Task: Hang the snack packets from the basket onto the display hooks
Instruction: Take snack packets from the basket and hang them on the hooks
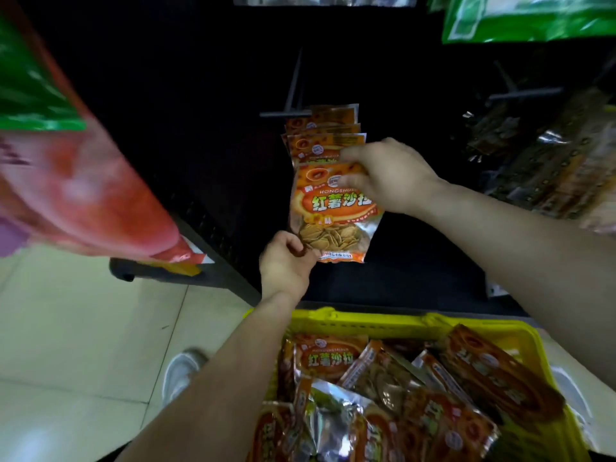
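An orange snack packet (333,215) with a clear window of chips is held upright in front of the dark display rack. My right hand (383,175) grips its top right corner, and my left hand (286,265) pinches its bottom left corner. Just behind it, several matching orange packets (325,135) hang in a row on a black display hook (293,91). Below, a yellow basket (383,323) holds several more of the same packets (333,358), lying in a loose pile.
Another black hook (523,93) on the right carries dark packets (550,168). Green bags (526,18) hang at top right. A blurred red and green bag (66,161) hangs close at left. The light tiled floor (83,328) and my shoe (181,375) are at lower left.
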The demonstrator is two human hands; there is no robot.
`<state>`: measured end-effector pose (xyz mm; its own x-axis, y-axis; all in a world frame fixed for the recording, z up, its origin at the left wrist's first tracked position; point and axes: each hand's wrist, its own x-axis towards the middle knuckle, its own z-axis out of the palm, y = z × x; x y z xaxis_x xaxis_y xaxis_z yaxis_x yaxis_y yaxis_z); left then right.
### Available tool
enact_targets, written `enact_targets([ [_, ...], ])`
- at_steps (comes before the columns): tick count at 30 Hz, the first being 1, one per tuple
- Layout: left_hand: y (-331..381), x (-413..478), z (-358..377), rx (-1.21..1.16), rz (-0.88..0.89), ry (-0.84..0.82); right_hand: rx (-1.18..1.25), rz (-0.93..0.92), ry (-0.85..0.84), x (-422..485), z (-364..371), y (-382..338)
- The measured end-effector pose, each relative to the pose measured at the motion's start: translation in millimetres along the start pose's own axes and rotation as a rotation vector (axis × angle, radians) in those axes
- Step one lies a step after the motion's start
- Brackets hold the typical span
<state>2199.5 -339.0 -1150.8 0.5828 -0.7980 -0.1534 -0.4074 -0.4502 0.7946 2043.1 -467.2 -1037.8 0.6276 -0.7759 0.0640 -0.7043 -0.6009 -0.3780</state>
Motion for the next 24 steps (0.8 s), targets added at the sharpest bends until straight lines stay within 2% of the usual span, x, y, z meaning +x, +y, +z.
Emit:
enact_targets([
  [5,14.1,-49.4,-21.8,-0.060,0.068,0.046,-0.059,0.033,0.064,-41.2,-32.8,-5.6],
  [12,28.0,-83.8,-44.5,-0.194,0.116,-0.064,-0.102,0.117,0.084,-73.0,-62.3,-8.4],
  [15,28.5,-92.0,-53.2,-0.292,0.067,-0.088,-0.106,0.173,0.056,-82.1,-68.6,-7.7],
  [24,15.4,-93.5,-66.9,-0.465,0.029,-0.401,-0.109,0.271,-0.025,-93.2,-49.5,8.9],
])
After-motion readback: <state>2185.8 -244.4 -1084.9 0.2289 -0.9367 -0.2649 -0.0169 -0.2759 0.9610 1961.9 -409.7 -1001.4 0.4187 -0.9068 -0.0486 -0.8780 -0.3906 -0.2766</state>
